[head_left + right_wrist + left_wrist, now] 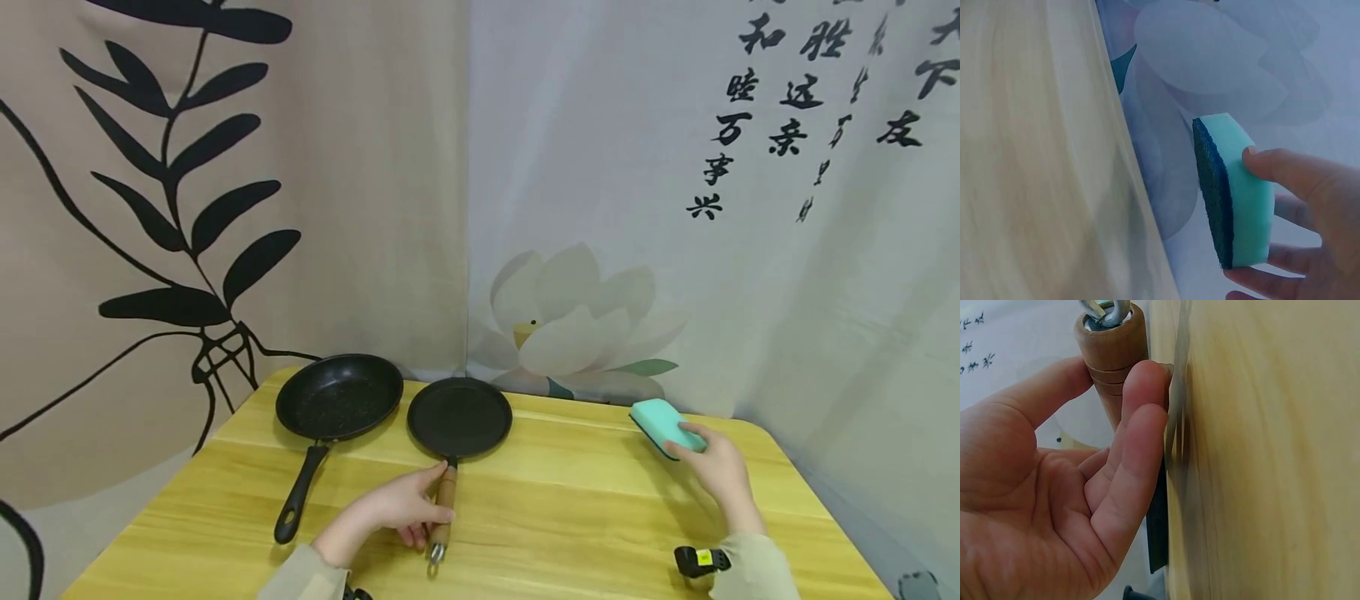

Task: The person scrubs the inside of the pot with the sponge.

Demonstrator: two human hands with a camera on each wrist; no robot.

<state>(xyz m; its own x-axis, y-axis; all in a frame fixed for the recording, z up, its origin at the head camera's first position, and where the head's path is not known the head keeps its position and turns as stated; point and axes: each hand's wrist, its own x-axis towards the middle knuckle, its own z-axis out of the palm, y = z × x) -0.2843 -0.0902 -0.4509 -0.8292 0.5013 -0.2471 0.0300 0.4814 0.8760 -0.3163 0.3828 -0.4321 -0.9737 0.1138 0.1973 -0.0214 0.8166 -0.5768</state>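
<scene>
At lower centre the left hand (pixel 405 503) grips the flat pan (pixel 460 418) by its handle (pixel 447 492), seemingly to steady it, while at right the right hand (pixel 717 465) pinches a sponge (pixel 657 422), leaving its scourer (pixel 1216 200) uncovered

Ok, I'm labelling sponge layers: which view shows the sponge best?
Right wrist view: the sponge is large, its dark layer plain beside the turquoise. Head shows it small, mainly turquoise; left wrist doesn't show it.

Yellowish wooden table (pixel 570 512), lotus-printed fabric backdrop (pixel 555 175)
</scene>
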